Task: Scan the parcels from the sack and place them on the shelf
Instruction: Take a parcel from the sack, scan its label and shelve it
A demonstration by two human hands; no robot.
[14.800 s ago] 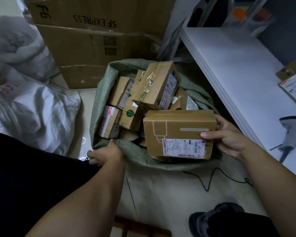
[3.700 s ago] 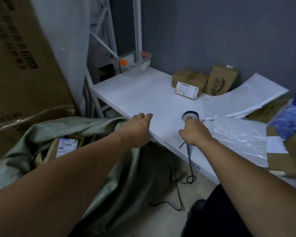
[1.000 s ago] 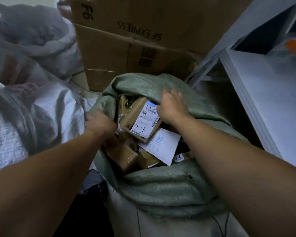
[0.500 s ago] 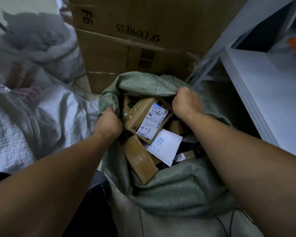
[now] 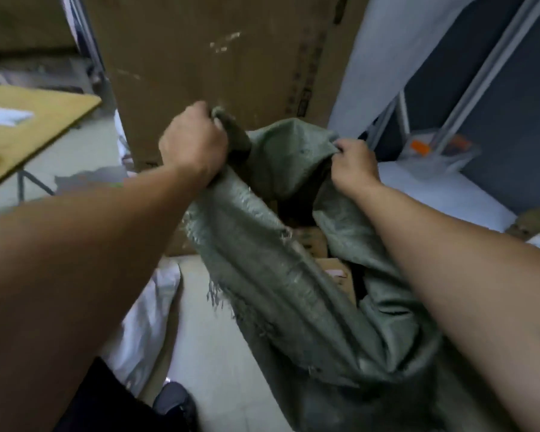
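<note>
Up has come the rim of the sack [image 5: 278,275]: half a second ago both hands sat low at its open mouth with a labelled box in plain sight, and now they have hauled the green cloth high, so the mouth has narrowed to a dark slot. The left hand [image 5: 194,145] is clenched round a bunched fold at the far left of the rim; the right hand [image 5: 353,169] pinches the rim at the far right. Neither holds a parcel. My reading is that the sack is being lifted or shaken to shift its load, so picking and scanning are on hold.

Woven and frayed along its near edge, the sack hangs slack between the hands, its bottom on the floor at near right. Only a few brown parcels [image 5: 334,266] show inside, blurred.

Behind it stands a tall cardboard box [image 5: 225,57]. To the right lies the white shelf [image 5: 443,194] with a clear container [image 5: 437,151] on it; at far left, a yellow table [image 5: 28,126]; at near left, a white bag [image 5: 150,307].
</note>
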